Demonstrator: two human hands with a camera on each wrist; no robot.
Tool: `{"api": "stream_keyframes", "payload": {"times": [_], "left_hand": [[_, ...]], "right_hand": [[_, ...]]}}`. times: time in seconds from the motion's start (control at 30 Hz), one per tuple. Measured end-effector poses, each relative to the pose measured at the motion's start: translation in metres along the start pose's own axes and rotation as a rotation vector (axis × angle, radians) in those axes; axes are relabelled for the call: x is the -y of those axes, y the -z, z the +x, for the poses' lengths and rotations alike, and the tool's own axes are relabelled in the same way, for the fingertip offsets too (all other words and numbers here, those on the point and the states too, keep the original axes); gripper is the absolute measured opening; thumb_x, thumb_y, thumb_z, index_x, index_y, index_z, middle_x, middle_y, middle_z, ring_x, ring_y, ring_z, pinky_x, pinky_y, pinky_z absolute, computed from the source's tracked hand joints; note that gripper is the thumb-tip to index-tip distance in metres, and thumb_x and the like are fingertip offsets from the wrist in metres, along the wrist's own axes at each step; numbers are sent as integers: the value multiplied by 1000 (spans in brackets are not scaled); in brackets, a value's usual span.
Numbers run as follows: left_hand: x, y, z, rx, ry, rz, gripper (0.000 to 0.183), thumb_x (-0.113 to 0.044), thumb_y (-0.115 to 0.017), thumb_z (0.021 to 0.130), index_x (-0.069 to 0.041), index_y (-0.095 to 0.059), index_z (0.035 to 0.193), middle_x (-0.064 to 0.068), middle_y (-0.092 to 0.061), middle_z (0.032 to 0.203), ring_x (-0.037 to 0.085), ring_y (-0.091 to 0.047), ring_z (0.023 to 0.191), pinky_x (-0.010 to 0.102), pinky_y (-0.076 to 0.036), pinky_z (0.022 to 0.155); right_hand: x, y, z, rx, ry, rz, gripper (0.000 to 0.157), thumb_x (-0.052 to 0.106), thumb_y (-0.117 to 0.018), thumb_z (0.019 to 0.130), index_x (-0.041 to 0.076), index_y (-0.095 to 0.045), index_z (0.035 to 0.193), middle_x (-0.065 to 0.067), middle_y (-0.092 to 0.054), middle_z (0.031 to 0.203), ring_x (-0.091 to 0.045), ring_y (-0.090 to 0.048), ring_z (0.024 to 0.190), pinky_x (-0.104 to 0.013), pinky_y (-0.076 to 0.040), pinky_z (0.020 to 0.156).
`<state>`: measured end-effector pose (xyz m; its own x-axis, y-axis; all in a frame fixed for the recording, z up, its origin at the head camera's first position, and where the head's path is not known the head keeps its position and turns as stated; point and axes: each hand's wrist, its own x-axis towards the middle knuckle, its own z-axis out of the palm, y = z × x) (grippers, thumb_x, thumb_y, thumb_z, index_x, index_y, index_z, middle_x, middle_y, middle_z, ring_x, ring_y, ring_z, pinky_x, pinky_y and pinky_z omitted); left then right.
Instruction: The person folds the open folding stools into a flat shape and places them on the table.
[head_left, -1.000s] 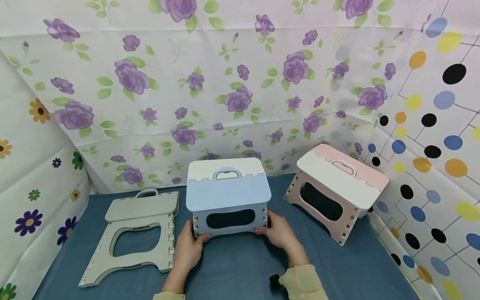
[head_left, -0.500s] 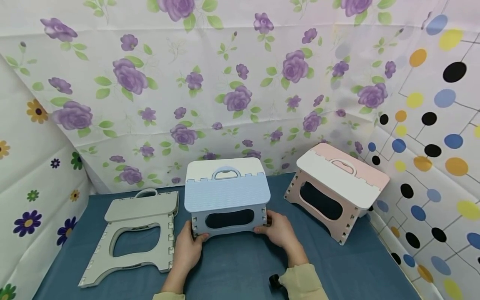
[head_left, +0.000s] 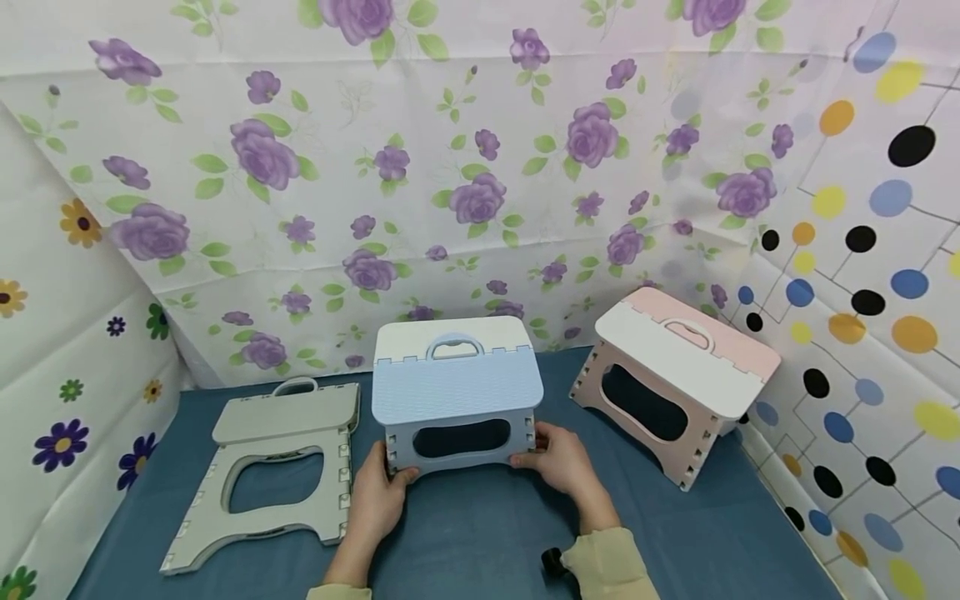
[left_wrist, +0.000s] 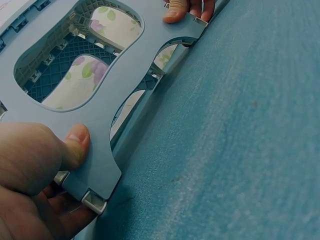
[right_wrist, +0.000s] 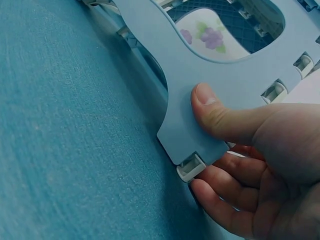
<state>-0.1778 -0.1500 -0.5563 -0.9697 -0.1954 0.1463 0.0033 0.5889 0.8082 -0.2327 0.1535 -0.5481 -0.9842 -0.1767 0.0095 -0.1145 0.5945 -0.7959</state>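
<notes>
A blue and white folding step stool [head_left: 456,392] stands unfolded at the middle of the cloth-covered table, its carry handle on top. My left hand [head_left: 377,493] grips its lower left corner; in the left wrist view the thumb [left_wrist: 77,145] lies on the front panel and the fingers curl behind the leg. At the lower right corner my right hand [head_left: 561,460] holds the other leg the same way, with its thumb [right_wrist: 210,107] on the panel and fingers [right_wrist: 225,190] bent round the edge. The feet are right at the blue cloth [right_wrist: 75,140].
A grey-green folding stool [head_left: 277,475] lies folded flat on the left. To the right stands a pink and white folding stool [head_left: 675,367], unfolded and turned at an angle. Flowered cloth [head_left: 480,250] hangs behind, and a dotted cloth [head_left: 885,333] on the right side.
</notes>
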Motion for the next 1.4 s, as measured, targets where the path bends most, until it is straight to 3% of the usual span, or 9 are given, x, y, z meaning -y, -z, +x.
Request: {"api": "stream_keyframes", "payload": {"times": [0.4,1.4], "left_hand": [[0,2,0,5,3,-12,41,-13,-76,89,-4,-54,123,14,-63,116,26,-62,103,47,-49,85],[1,1,0,-12,2,4,38,-12,-77,89,-6,-56,121,11,-65,111,22,-63,95,43,-50,78]], "right_hand": [[-3,-1,1,-12,14,25,36,35,-87,77,19,-72,106,7,-70,95,-11,-63,83,-38,-52,75],[-3,-3,1,-2,27,65,35,31,-86,79,19,-72,109,7,-71,95,-12,-64,83,-37,-52,75]]}}
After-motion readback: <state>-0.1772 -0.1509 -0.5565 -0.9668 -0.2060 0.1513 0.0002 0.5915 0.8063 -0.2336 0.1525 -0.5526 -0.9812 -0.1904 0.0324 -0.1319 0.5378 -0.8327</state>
